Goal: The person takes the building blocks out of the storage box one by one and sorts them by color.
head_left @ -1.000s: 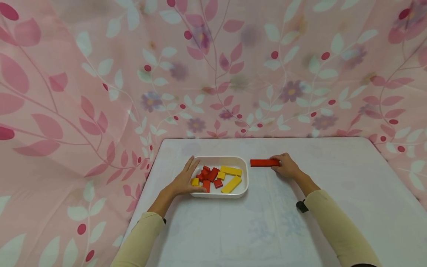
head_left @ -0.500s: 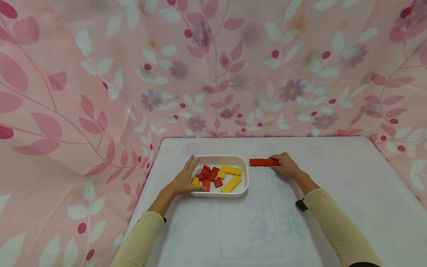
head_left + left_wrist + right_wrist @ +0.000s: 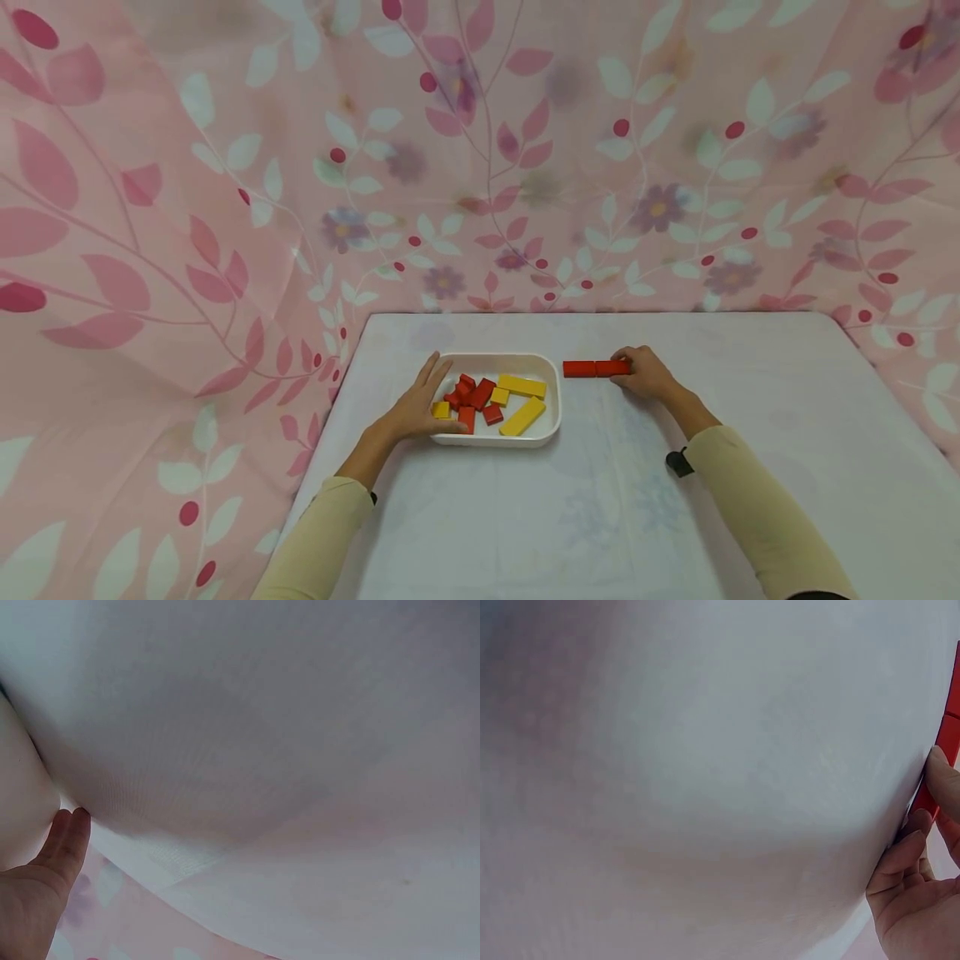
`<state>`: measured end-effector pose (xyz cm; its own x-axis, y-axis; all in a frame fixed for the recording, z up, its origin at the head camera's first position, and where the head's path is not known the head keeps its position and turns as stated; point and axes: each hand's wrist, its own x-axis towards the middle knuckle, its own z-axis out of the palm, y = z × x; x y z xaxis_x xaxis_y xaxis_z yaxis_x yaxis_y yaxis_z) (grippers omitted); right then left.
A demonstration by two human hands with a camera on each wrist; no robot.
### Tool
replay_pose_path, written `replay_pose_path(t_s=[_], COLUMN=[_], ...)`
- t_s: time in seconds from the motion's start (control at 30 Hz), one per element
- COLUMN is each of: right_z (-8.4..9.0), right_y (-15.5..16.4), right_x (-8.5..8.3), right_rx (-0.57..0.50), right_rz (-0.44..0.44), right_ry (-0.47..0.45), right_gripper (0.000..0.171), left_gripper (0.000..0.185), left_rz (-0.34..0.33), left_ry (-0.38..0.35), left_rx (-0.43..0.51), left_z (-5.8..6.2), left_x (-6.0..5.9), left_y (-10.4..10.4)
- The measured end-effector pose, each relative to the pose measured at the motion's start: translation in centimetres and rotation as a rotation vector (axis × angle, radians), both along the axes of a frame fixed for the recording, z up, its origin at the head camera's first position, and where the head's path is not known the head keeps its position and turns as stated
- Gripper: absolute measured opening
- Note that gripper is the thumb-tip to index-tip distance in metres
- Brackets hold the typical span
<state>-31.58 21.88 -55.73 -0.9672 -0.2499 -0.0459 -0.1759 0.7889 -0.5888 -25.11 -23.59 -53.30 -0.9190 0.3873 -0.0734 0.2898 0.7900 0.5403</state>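
Two red blocks lie end to end on the table, right of a white tray (image 3: 551,425). A thin seam separates the left red block (image 3: 578,369) from the right red block (image 3: 611,368). My right hand (image 3: 647,373) pinches the right block by its far end; the right wrist view shows thumb and fingers on it (image 3: 949,739). My left hand (image 3: 414,410) rests on the tray's left end, fingers spread fairly straight along the outside and thumb at the front rim. In the left wrist view, straight fingers (image 3: 67,844) touch the tray's pale wall (image 3: 22,780).
Inside the tray lie several red blocks (image 3: 482,394), small yellow blocks (image 3: 499,397) and two long yellow blocks (image 3: 522,416). A white cloth covers the table (image 3: 525,517). Behind and to the left hangs a pink floral curtain (image 3: 480,167).
The seam between the two red blocks shows more plainly now. Both hands keep nearly the same place; the head view has shifted slightly.
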Motion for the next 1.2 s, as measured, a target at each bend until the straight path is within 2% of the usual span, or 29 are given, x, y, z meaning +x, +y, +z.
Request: replay_pose_path(t_s=[0.3,0.87,1.2], right_z=[0.1,0.5,0.3], right_y=[-0.1,-1.2,-1.6], right_x=[0.1,0.4,0.6], right_rx=[-0.012,-0.006,0.001], right_rz=[-0.025,-0.043,-0.032], right_ry=[-0.033,-0.059,-0.050], right_gripper=[0.035,0.037,0.036], left_gripper=[0.122,0.122,0.121], left_rz=[-0.017,0.007,-0.002], left_ry=[0.013,0.006,0.031], left_rx=[-0.007,0.000,-0.007], left_z=[0.2,0.2,0.0], left_x=[0.0,0.1,0.0], left_y=[0.1,0.2,0.2])
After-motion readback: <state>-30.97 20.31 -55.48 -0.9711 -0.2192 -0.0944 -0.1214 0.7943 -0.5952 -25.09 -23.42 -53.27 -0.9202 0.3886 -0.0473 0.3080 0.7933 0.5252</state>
